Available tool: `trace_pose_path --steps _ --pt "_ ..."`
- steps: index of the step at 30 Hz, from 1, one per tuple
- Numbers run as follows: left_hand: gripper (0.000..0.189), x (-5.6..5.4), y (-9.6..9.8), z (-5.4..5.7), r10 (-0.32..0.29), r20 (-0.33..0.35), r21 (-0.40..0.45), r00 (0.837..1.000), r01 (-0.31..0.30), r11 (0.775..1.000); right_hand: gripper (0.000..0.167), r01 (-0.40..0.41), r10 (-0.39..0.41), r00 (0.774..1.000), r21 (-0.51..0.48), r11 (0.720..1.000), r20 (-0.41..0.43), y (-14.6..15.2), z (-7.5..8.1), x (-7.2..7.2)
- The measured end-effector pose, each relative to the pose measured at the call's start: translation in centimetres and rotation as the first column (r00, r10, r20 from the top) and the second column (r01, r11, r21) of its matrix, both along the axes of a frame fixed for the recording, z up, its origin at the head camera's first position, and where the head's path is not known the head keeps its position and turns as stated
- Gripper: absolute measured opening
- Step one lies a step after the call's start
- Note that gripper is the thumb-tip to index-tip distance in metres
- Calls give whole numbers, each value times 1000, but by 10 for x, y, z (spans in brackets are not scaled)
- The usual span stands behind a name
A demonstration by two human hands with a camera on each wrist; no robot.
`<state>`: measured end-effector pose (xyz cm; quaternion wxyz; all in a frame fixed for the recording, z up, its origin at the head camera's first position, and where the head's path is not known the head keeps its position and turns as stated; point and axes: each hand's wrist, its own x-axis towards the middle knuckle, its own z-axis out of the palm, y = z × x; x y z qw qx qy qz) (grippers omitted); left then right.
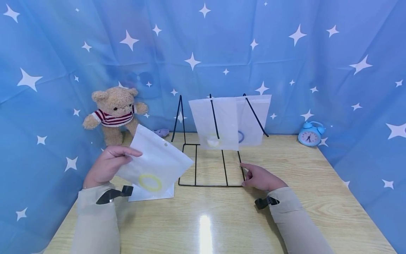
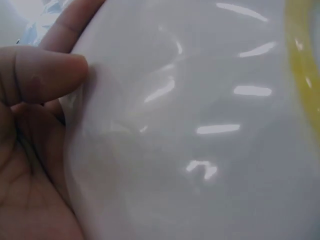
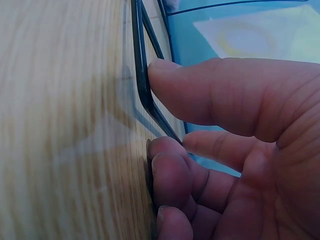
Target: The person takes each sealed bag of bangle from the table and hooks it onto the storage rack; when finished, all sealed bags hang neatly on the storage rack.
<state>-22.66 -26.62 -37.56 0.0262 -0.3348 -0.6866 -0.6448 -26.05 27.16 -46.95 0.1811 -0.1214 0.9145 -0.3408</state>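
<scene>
My left hand (image 1: 108, 164) pinches the left edge of a white plastic bag (image 1: 161, 153), thumb on its near face. A yellow ring (image 1: 150, 190) shows through the bag, which is tilted above the table. Partly hidden under it, another white bag (image 1: 155, 197) lies on the wood. At the near right corner of a black wire rack (image 1: 206, 185), my right hand (image 1: 264, 178) grips the frame between thumb and forefinger. The right wrist view shows the thumb against the wire (image 3: 140, 60), with the other fingers curled by the tabletop. Two white bags (image 1: 222, 120) stand upright in the rack's right part.
A teddy bear (image 1: 113, 111) in a striped shirt sits at the back left, with a small purple object (image 1: 161, 132) beside it. A blue alarm clock (image 1: 310, 135) stands at the back right. The starred blue curtain (image 1: 222, 42) hangs behind the wooden table (image 1: 158, 225).
</scene>
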Motion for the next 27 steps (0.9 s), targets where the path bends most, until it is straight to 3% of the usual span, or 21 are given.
trace_pose_path --steps 6,18,27 --pt "54 3 8 3 -46 -30 18 998 47 999 85 0 0 1000 -1 1000 0 0 1 1" --pt "39 4 16 6 69 32 -57 997 -67 996 86 1 -1 1000 4 1000 1 1 0 1" --pt "39 3 16 4 83 58 -107 995 -76 991 86 -11 11 1000 -14 1000 2 2 -1 0"
